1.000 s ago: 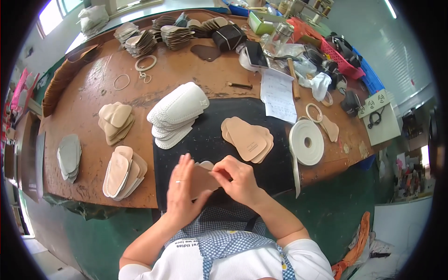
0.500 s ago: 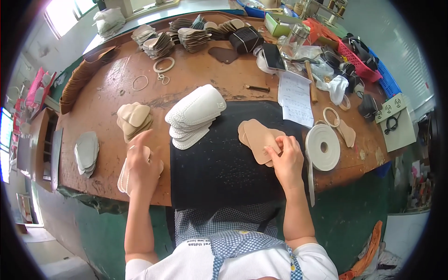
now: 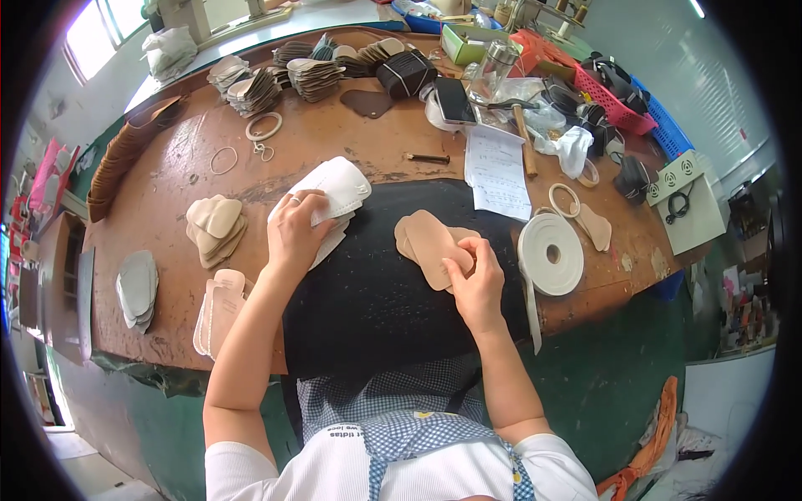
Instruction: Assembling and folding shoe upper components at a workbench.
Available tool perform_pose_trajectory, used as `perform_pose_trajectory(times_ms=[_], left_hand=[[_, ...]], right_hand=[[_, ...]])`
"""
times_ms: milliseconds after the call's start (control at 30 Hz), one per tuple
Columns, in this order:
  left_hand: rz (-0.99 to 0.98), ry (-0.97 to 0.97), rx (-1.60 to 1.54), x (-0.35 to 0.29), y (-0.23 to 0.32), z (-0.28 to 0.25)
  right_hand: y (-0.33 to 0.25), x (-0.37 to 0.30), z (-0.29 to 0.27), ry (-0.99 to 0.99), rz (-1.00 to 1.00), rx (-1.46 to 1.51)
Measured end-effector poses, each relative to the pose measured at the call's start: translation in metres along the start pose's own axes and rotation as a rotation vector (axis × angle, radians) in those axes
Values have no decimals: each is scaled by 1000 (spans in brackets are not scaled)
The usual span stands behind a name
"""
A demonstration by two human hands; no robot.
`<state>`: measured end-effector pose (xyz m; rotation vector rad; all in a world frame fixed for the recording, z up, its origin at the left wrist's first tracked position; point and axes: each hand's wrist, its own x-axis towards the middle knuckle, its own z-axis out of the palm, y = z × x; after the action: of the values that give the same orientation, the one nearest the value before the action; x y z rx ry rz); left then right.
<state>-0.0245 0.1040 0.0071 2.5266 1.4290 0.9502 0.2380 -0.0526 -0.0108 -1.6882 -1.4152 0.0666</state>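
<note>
My left hand (image 3: 296, 230) is curled over the near left side of a stack of white, perforated-edge leather-like pieces (image 3: 338, 185), thumb and fingers closed on the top piece. At the right of the black mat (image 3: 359, 309), my right hand (image 3: 478, 280) pinches the near right edge of a beige sole-shaped piece (image 3: 430, 246). More beige pieces lie fanned beneath that one. How many pieces each hand grips is hidden by the fingers. Left of my left forearm lie pale pink stitched-edge pieces (image 3: 219, 313) and a stack of tan pieces (image 3: 215, 224).
Grey pieces (image 3: 138, 284) lie at the far left. A white tape roll (image 3: 551, 255), a written sheet (image 3: 497, 175), a hammer (image 3: 525, 142) and a phone (image 3: 455, 102) are on the right. Stacked pieces (image 3: 316, 77) and a black strap bundle (image 3: 407, 73) line the back.
My left hand has moved right and away from me, from over the pale pink pieces onto the white stack. My right hand still pinches the beige piece. The whole view has shifted slightly.
</note>
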Motion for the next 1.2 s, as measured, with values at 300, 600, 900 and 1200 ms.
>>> perform_pose_trajectory(times_ms=[300,600,900,1200], left_hand=[[243,157,-249,-59,37,-53],[267,-106,-246,-178,65,-49],[94,19,-104,-209,60,-51],[117,-11,-116,-207,59,-50]], right_hand=[[7,-2,-11,-13,310,587],[-51,-2,-14,-557,463,747],[-71,3,22,-894,260,462],[-69,4,28,-926,186,386]])
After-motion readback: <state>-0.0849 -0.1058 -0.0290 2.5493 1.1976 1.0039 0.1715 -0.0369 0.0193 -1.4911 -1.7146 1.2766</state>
